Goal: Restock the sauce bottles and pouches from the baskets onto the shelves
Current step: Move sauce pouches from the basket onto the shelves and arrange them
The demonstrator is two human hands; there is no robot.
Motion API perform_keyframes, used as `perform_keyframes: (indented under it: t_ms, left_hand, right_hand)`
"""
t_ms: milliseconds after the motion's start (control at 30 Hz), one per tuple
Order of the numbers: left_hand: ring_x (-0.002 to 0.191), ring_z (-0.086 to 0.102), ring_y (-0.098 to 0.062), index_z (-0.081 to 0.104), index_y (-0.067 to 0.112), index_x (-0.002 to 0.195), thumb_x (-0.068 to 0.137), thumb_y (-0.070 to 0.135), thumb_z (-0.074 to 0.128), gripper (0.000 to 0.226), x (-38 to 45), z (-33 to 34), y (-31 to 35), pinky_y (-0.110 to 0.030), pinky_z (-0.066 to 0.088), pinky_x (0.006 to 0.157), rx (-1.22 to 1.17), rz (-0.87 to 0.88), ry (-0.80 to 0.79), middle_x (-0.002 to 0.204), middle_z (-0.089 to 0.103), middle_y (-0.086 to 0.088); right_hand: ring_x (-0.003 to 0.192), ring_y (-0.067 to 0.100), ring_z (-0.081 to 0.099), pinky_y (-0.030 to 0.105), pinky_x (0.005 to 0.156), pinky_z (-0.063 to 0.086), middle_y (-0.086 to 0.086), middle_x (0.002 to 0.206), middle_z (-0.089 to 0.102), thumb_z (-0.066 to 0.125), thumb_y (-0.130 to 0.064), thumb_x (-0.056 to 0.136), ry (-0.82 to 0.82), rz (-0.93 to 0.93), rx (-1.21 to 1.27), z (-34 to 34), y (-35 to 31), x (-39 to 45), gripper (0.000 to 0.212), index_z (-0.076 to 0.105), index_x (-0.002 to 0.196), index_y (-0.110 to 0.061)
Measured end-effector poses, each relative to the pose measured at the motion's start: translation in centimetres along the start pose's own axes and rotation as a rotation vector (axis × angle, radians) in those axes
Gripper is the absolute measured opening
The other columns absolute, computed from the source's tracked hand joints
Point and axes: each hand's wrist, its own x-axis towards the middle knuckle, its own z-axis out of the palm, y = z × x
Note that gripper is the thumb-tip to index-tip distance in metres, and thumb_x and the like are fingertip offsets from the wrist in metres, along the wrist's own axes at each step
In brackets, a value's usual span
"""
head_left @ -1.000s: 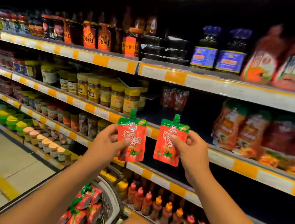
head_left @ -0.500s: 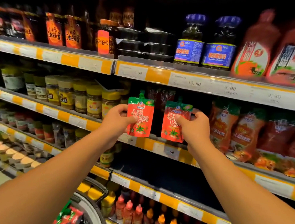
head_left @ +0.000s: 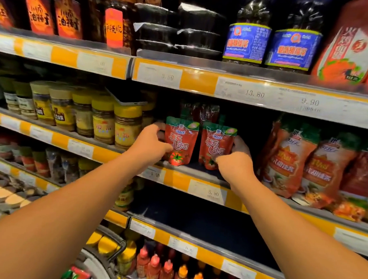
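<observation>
Now both hands grasping tomato pouches, left hand [head_left: 150,144] one pouch [head_left: 181,142], right hand [head_left: 235,160] another [head_left: 215,146].

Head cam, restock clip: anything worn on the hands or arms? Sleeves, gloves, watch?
Nothing worn that shows. Left hand and right hand are bare, no gloves; no rings show. Both forearms are bare to the frame edge: no sleeves, watch, bands or markings in view.
</observation>
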Motion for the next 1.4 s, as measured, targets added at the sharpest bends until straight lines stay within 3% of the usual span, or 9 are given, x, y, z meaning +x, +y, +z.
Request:
perform_keyframes:
  t_ms: [200, 367, 533, 667, 867, 1067, 1167, 1300, 1400]
  left_hand:
    - [0.097, 0.065, -0.010, 0.051, 0.029, 0.123, 0.084, 0.022, 0.085, 0.052, -0.1, -0.1, -0.6, -0.030, 0.055, 0.079, 0.176, 0.073, -0.012, 0.107, 0.066, 0.008]
    - [0.096, 0.064, -0.012, 0.048, 0.029, 0.123, 0.083, 0.024, 0.085, 0.055, 0.5, 0.3, -0.8, -0.030, 0.054, 0.076, 0.207, 0.087, 0.027, 0.103, 0.066, 0.006]
    - [0.106, 0.065, -0.026, 0.046, 0.019, 0.144, 0.083, 0.019, 0.086, 0.073, 2.1, 0.7, -0.7, -0.049, 0.056, 0.094, 0.235, 0.047, 0.040, 0.113, 0.067, -0.006]
    - [0.120, 0.061, -0.034, 0.041, 0.016, 0.149, 0.082, 0.015, 0.086, 0.081, 4.1, 1.2, -1.2, -0.051, 0.052, 0.103, 0.203, 0.004, 0.051, 0.132, 0.063, -0.014]
    - [0.123, 0.061, -0.032, 0.047, 0.016, 0.144, 0.079, 0.024, 0.088, 0.077, 7.2, 2.5, -1.3, -0.046, 0.051, 0.104, 0.381, 0.047, 0.156, 0.133, 0.064, -0.010]
    - [0.125, 0.061, -0.028, 0.054, 0.017, 0.139, 0.082, 0.018, 0.084, 0.065, 9.7, 4.1, -1.1, -0.044, 0.050, 0.107, 0.417, 0.138, 0.207, 0.136, 0.065, -0.007]
    - [0.124, 0.062, -0.026, 0.057, 0.016, 0.137, 0.083, 0.016, 0.082, 0.060, 10.9, 4.9, -1.2, -0.043, 0.050, 0.106, 0.417, 0.187, 0.212, 0.133, 0.067, -0.007]
    - [0.119, 0.065, -0.027, 0.060, 0.015, 0.133, 0.087, 0.019, 0.077, 0.049, 12.6, 5.3, -1.3, -0.034, 0.052, 0.098, 0.469, 0.225, 0.242, 0.128, 0.068, -0.007]
    - [0.121, 0.063, -0.027, 0.058, 0.014, 0.136, 0.088, 0.018, 0.077, 0.052, 13.6, 5.2, -1.4, -0.034, 0.052, 0.101, 0.458, 0.211, 0.247, 0.131, 0.067, -0.009]
  right_hand:
    - [0.101, 0.027, 0.062, 0.042, 0.089, 0.056, 0.000, 0.108, 0.063, 0.078, -0.001, 0.082, -0.027, 0.015, -0.129, 0.1, -0.5, 0.3, 0.051, 0.049, 0.111, -0.032]
    - [0.112, 0.030, 0.064, 0.038, 0.087, 0.051, 0.005, 0.121, 0.067, 0.081, 0.000, 0.079, -0.029, 0.059, -0.182, 0.4, -1.0, 1.2, 0.058, 0.056, 0.126, -0.023]
    - [0.118, 0.033, 0.064, 0.045, 0.099, 0.053, 0.008, 0.128, 0.068, 0.087, -0.010, 0.078, -0.023, 0.043, -0.233, 1.5, -1.4, 2.4, 0.059, 0.059, 0.129, -0.018]
    - [0.115, 0.031, 0.067, 0.039, 0.091, 0.052, 0.006, 0.127, 0.071, 0.087, -0.020, 0.081, 0.028, 0.001, -0.278, 2.9, -0.9, 3.4, 0.053, 0.063, 0.128, -0.020]
    - [0.107, 0.023, 0.070, 0.029, 0.083, 0.045, 0.001, 0.119, 0.074, 0.088, -0.019, 0.079, 0.067, -0.038, -0.218, 3.9, 0.0, 5.3, 0.045, 0.070, 0.120, -0.023]
    - [0.108, 0.024, 0.070, 0.043, 0.095, 0.058, 0.005, 0.117, 0.074, 0.088, -0.010, 0.077, 0.086, -0.038, -0.143, 5.0, 0.4, 8.1, 0.048, 0.070, 0.121, -0.017]
    - [0.100, 0.028, 0.072, 0.048, 0.087, 0.061, 0.006, 0.111, 0.074, 0.084, -0.010, 0.082, 0.075, -0.001, -0.134, 5.5, 0.6, 9.6, 0.038, 0.070, 0.116, -0.018]
    - [0.100, 0.025, 0.072, 0.042, 0.087, 0.062, 0.006, 0.108, 0.075, 0.080, -0.012, 0.085, 0.082, -0.012, -0.193, 6.1, 0.8, 11.2, 0.028, 0.073, 0.111, -0.017]
    - [0.102, 0.026, 0.072, 0.042, 0.088, 0.062, 0.007, 0.110, 0.075, 0.079, -0.012, 0.086, 0.067, 0.010, -0.207, 6.5, 1.0, 12.3, 0.027, 0.074, 0.113, -0.014]
